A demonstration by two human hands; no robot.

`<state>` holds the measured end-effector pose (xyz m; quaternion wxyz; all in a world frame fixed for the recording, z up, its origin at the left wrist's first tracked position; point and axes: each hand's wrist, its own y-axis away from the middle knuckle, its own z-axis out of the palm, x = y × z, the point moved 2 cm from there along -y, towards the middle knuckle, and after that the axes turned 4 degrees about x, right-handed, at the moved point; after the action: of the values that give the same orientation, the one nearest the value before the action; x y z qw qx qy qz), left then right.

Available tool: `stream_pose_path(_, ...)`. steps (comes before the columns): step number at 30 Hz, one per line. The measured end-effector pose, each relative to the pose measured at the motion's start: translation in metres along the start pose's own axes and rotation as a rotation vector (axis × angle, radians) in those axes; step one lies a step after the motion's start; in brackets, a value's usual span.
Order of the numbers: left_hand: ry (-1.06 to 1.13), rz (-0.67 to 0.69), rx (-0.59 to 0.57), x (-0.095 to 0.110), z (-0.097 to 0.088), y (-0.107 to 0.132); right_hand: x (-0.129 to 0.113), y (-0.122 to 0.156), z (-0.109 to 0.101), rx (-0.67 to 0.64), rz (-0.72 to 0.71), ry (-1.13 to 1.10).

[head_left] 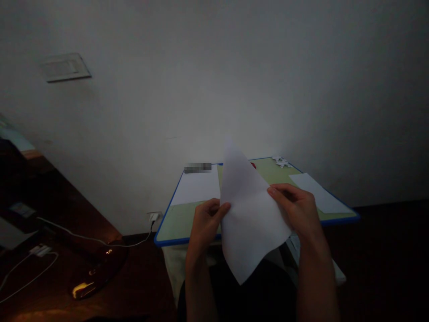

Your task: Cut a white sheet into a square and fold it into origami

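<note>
Left hand (pixel 207 221) and right hand (pixel 300 208) clamp fingers on a white sheet (pixel 248 223), partly hiding a red object (pixel 254 165) toward twelve o'clock.

Dimly lit greyish wall (pixel 318 89); green, blue-edged table (pixel 176 221) before it; dark floor (pixel 385 268).

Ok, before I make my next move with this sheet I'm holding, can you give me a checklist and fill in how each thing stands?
1. Left hand has a grip: ok, thumb over the left edge of the held sheet.
2. Right hand has a grip: ok, at the sheet's right edge.
3. Held sheet flat: not ok, it bows, with one corner pointing down toward your lap.
4. Left-hand paper on the table lying flat: ok, white paper rests there.
5. Red thing identified: cannot tell, the held sheet mostly hides it.
</note>
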<state>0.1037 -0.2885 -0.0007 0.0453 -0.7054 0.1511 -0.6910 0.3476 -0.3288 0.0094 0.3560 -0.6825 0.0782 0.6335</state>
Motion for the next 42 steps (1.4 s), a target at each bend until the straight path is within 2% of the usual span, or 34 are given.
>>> stream_pose_path(4, -0.021, 0.038, -0.018, 0.001, -0.001, -0.002, 0.003, 0.0, -0.001, 0.003, 0.003, 0.011)
stream_pose_path(9, -0.118, 0.024, 0.113, -0.001, -0.004, -0.004, 0.007, -0.002, -0.003, 0.028, -0.003, 0.019)
stream_pose_path(14, -0.183, 0.036, 0.141, 0.0, -0.002, -0.004, 0.01, -0.003, -0.005, 0.039, 0.001, 0.011)
stream_pose_path(17, -0.183, 0.025, 0.107, -0.001, -0.001, -0.004, 0.009, -0.002, -0.006, 0.041, 0.009, 0.008)
stream_pose_path(23, -0.2, 0.105, 0.029, -0.003, -0.002, -0.004, 0.005, -0.001, -0.004, 0.032, -0.028, -0.01)
stream_pose_path(33, -0.169, 0.037, 0.03, -0.008, -0.004, -0.006, 0.001, 0.002, -0.006, 0.055, -0.011, 0.022)
stream_pose_path(36, -0.173, 0.027, -0.028, -0.005, -0.006, -0.003, 0.002, 0.001, -0.008, 0.086, -0.007, 0.033)
stream_pose_path(39, -0.169, 0.054, -0.109, -0.005, -0.008, -0.002, 0.003, 0.0, -0.011, 0.12, -0.005, 0.036)
stream_pose_path(42, -0.191, 0.123, -0.09, -0.007, -0.01, -0.004, 0.006, -0.002, -0.013, 0.144, 0.016, 0.011)
